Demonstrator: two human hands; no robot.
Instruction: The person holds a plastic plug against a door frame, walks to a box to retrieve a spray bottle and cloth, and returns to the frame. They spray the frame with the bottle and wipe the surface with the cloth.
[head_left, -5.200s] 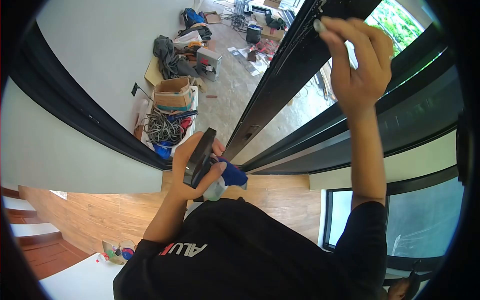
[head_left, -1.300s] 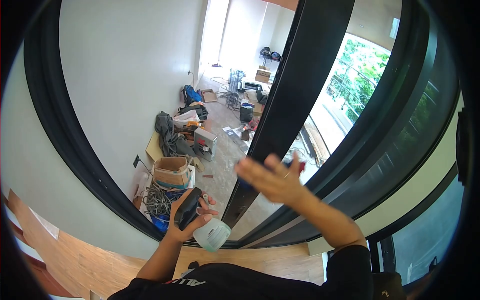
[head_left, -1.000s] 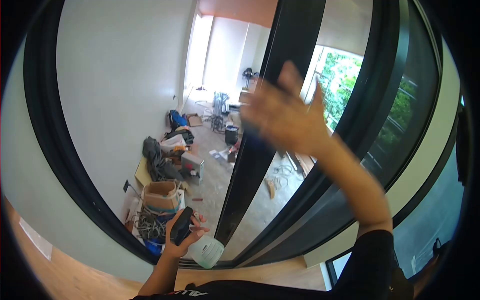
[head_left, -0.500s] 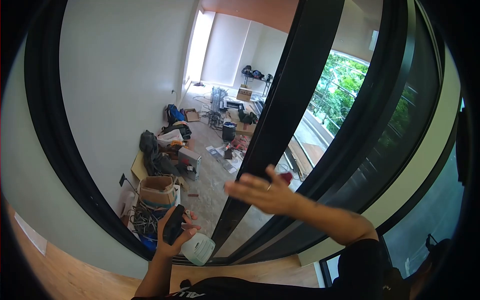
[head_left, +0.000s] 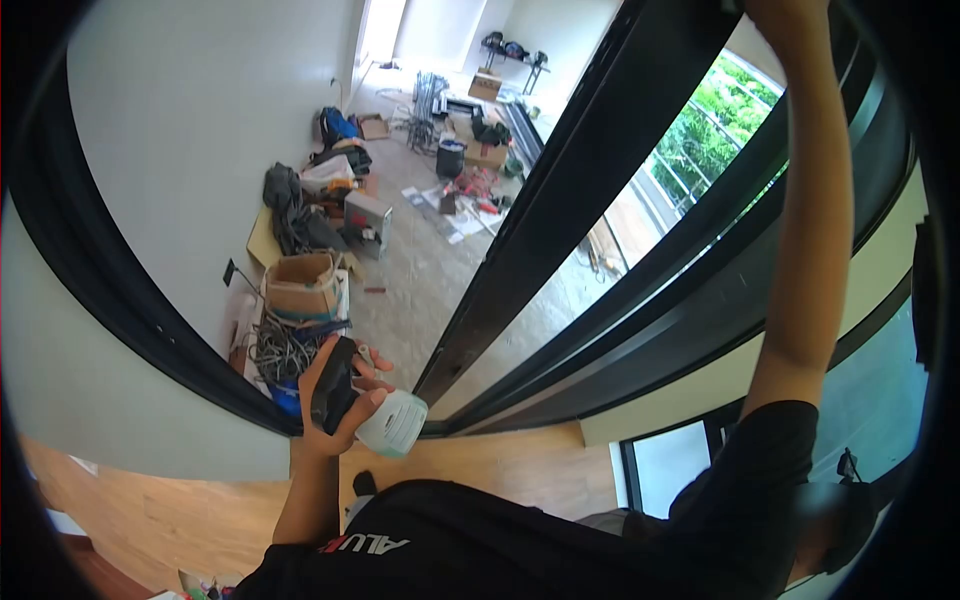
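My left hand (head_left: 318,415) is closed round a spray bottle (head_left: 395,420) with a black head (head_left: 333,385) and a pale, translucent body that tilts to the right. It is held low, in front of the door opening. My right arm stretches up, and my right hand (head_left: 790,12) is at the top edge of the view, beside the upper part of a black door frame (head_left: 590,170). The fingers of this hand are cut off by the view, so whether they touch the frame or hold anything is hidden.
Beyond the frame, an open cardboard box (head_left: 300,285), coiled cables (head_left: 280,350), bags (head_left: 290,210) and a metallic case (head_left: 370,220) line the left wall. Tools and boxes lie farther back. Another person (head_left: 840,530) is at lower right. Wooden flooring (head_left: 520,460) lies below me.
My right hand has risen from the middle of the view to its top edge beside the frame. My left hand still holds the spray bottle. The view has tilted down.
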